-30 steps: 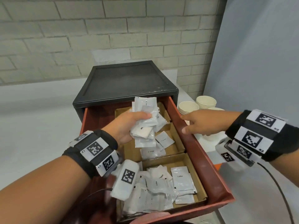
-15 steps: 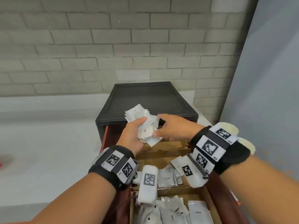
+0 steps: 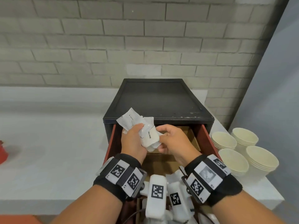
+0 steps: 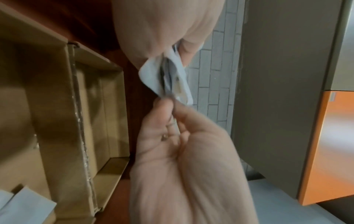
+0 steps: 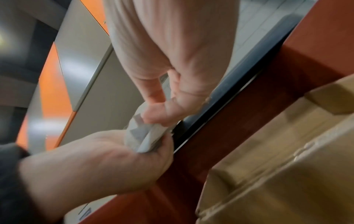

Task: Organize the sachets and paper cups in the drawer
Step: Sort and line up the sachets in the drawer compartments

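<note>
Head view, left to right: red object [image 3: 2, 151] at far left edge of white bench [image 3: 48, 143], cut off, unidentifiable. Centre: black cabinet [image 3: 159, 101] with red drawer [image 3: 206, 139] pulled out, cardboard dividers [image 3: 192, 139] inside; rear compartment looks bare where visible. Left hand [image 3: 132, 143] raised over drawer's rear, fingers [image 3: 139, 126] curled tight round a crumpled bunch of white sachets [image 3: 145, 131], one printed "Cream", another "White Sugar". Right hand [image 3: 171, 141] just beside, thumb and fingertips pinching the bunch's lower right edge; left wrist view confirms pinch on sachet corner [image 4: 168, 81]. More sachets [image 3: 174, 177] low in a nearer compartment, mostly hidden behind wrist cameras. Far right: four stacks of paper cups [image 3: 246, 152] on bench beside drawer, not yet inside. Judgement: mid-sort, peeling one sachet off the bunch to place by type; cups untouched, task well short of done. Risks: bunch held loosely fanned, so a pull on one sachet could drag neighbours out and scatter them over bench or into wrong compartment; mixed labels in one fist invite misfiling; hard pinch or tug could tear a seam and spill contents; right forearm near cup stacks, a wide swing could topple them.
</note>
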